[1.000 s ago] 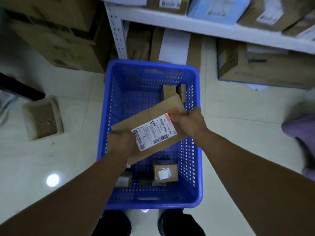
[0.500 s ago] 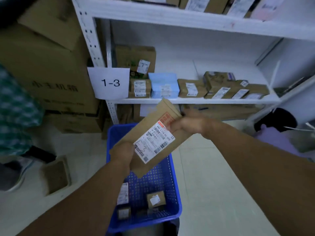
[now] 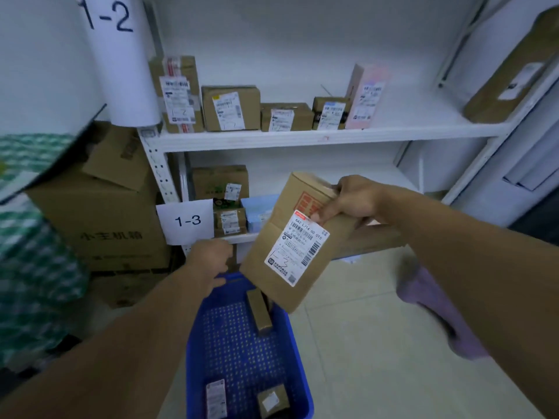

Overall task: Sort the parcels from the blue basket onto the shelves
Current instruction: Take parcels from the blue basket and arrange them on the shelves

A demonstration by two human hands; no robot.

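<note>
My right hand [image 3: 354,201] pinches the top corner of a flat brown parcel [image 3: 284,285], which hangs tilted above the blue basket [image 3: 196,343]. Its white label has "1-3" handwritten on it. My left hand [image 3: 208,258] is off the parcel, loosely curled beside the basket's far rim, holding nothing. Inside the basket lie a long brown box [image 3: 260,311], a small labelled packet [image 3: 216,397] and a small carton [image 3: 272,400]. Straight ahead, the white shelf post carries a sign reading 1-3 [image 3: 187,220], with several parcels on the lower shelf [image 3: 239,237] behind it.
The upper shelf [image 3: 302,136], marked 1-2, holds a row of labelled boxes. Large cartons [image 3: 99,225] are stacked left of the rack. A person in green checked clothing [image 3: 30,252] stands at the far left. A purple cloth [image 3: 438,313] lies on the floor at right.
My left hand has let go of the flat parcel and dropped toward the basket rim. My right hand alone has lifted the parcel higher as my view rose to the shelves.
</note>
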